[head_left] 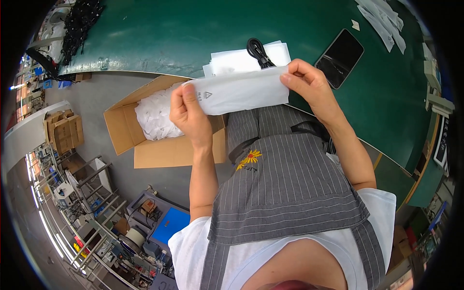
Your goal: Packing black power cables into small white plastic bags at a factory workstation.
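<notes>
Both hands hold a white plastic bag (244, 92) stretched above the lap: left hand (189, 113) and right hand (309, 84) pinch opposite ends. Keeping even tension should prevent creasing near the counter (193, 34).

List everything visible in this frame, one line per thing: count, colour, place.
white bag: one, white, held stretched between both hands
stack of bags: several, white, on the table behind the held bag
coiled cable: one, black, on that stack
phone: one, black, on the table at right
table: one, green, across the top
cardboard box: one, brown, open on the floor at left, white bags inside
apron: one, grey striped, worn
left hand: pinching the bag's left end
right hand: pinching its right end
</notes>
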A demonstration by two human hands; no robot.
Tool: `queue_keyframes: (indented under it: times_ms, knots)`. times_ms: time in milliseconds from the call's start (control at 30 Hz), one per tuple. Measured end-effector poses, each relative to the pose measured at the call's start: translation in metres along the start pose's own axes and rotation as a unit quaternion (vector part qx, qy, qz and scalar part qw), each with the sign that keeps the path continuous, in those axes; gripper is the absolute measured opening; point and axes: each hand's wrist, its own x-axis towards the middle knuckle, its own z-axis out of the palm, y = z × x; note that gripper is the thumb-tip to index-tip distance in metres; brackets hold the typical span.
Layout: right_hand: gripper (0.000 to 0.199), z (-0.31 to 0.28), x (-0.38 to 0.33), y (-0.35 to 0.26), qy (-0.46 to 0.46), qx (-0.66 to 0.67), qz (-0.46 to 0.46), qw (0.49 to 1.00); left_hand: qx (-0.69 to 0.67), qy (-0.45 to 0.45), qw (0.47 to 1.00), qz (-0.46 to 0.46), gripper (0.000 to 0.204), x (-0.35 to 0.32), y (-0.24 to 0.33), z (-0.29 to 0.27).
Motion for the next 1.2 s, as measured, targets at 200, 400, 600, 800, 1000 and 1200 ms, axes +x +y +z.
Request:
queue_keyframes:
  times_ms: [200, 400, 600, 800, 1000, 1200]
  knots:
    - [0.030, 0.006, 0.022, 0.011, 0.144, -0.464, -0.148, 0.862, -0.155, 0.005, 0.982, -0.105, 0.023, 0.006, 0.000, -0.003]
    - [0.043, 0.005, 0.037, 0.041, 0.080, -0.577, -0.144, 0.800, -0.132, -0.063, 0.986, -0.080, 0.022, 0.023, 0.003, 0.043]
    - [0.037, -0.021, 0.033, -0.010, 0.222, -0.383, -0.007, 0.896, 0.361, -0.046, 0.920, 0.144, 0.010, 0.016, -0.058, 0.042]
    - [0.033, 0.015, 0.021, -0.022, 0.184, -0.415, -0.119, 0.883, 0.419, -0.060, 0.898, 0.123, 0.012, 0.018, -0.056, 0.050]
    - [0.036, 0.033, 0.033, 0.019, 0.099, -0.587, -0.003, 0.803, 0.283, 0.017, 0.955, 0.090, 0.011, 0.025, -0.050, 0.009]
    - [0.035, 0.040, 0.034, -0.003, 0.066, -0.600, 0.017, 0.797, 0.516, 0.021, 0.845, -0.135, 0.025, 0.039, -0.216, -0.117]
